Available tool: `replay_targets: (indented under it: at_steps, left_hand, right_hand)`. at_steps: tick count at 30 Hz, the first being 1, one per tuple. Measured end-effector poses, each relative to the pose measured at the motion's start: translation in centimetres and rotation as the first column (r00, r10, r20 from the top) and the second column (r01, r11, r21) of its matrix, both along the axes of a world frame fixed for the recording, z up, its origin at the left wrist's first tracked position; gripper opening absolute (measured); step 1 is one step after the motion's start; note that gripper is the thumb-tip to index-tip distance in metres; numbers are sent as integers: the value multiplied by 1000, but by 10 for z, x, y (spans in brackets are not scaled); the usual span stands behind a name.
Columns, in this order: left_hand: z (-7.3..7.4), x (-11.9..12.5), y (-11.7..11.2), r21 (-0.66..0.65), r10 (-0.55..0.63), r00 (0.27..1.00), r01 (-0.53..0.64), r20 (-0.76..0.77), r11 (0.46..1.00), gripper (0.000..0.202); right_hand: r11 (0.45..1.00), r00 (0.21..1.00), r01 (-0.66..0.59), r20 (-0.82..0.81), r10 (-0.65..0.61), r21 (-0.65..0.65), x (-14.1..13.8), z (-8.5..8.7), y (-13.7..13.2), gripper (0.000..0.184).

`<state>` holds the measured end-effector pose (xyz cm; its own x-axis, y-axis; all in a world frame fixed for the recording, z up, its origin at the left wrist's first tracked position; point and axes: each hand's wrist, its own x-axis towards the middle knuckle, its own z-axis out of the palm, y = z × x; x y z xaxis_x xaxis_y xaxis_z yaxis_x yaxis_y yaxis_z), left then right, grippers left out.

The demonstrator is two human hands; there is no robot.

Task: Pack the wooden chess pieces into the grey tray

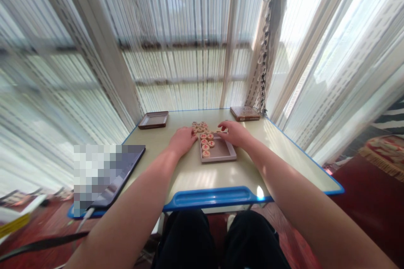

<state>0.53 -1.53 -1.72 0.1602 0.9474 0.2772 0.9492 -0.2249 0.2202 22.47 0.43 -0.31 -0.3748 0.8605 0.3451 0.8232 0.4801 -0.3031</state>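
We see shallow tray (223,150) between our hands, round pieces (205,142) along its left side. Loose pieces (200,129) lie just beyond. Left hand (184,140) beside them, fingers curled, grip unclear; right hand (235,133) partly open, nothing visible in it, over tray's far right corner.

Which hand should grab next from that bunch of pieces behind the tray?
Probably the left hand: it's just beside that bunch. The right hand is farther, at the tray's right side.
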Motion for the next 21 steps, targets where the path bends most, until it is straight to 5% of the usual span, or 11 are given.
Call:
replay_targets:
  at_steps: [8,14,21]
  left_hand:
    - [7,7,-3,101,44,957,-76,287,992,28]
    - [15,21,-14,141,-198,853,148,483,979,32]
    - [18,28,-20,120,-231,832,197,505,973,29]
  right_hand:
    - [972,976,-181,-99,196,147,-12,7,-17,25]
    - [967,960,-240,-125,250,86,-19,11,-26,22]
    - [959,901,-248,-397,175,-139,-20,10,-24,29]
